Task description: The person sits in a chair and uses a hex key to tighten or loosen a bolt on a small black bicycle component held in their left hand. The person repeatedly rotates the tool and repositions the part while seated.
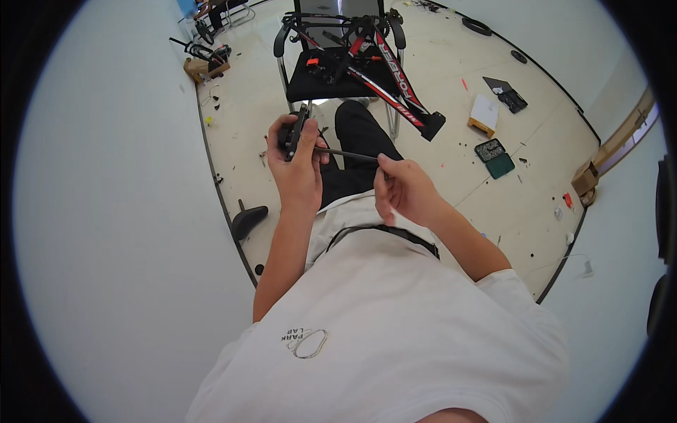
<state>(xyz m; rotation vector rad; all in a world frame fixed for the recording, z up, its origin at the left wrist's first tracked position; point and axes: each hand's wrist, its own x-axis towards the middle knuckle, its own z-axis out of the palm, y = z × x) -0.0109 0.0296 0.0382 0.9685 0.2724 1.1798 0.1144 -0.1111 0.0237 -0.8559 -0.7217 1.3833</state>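
Although the white shirt [423,338] fills the near foreground, both hands are in view above it. The right hand [409,187] pinches one end of a thin rod [349,154] between thumb and fingers; that end is partly covered. The left hand [297,169] grasps a dark component [296,134], its fingers hiding much of the outline; exact kind cannot be told. The rod's other end disappears at the left fingers, so whether it enters the component cannot be confirmed. The rod's long axis lies crosswise, dropping slightly toward the right hand. The component's long axis points away from the wearer, far end leaning right. Both are held above the black trousers [363,130], short of the chair's near edge.

A saddle [249,221] lies beside the floor's left edge. Right of the chair, an open green case [500,166] rests on the floor [441,56]. On the black chair [300,86] lies a red, black and white bicycle frame [405,84], one end projecting beyond the seat's near right corner; small parts beneath it are indistinct. A tyre [477,27] lies by the floor's far right edge.
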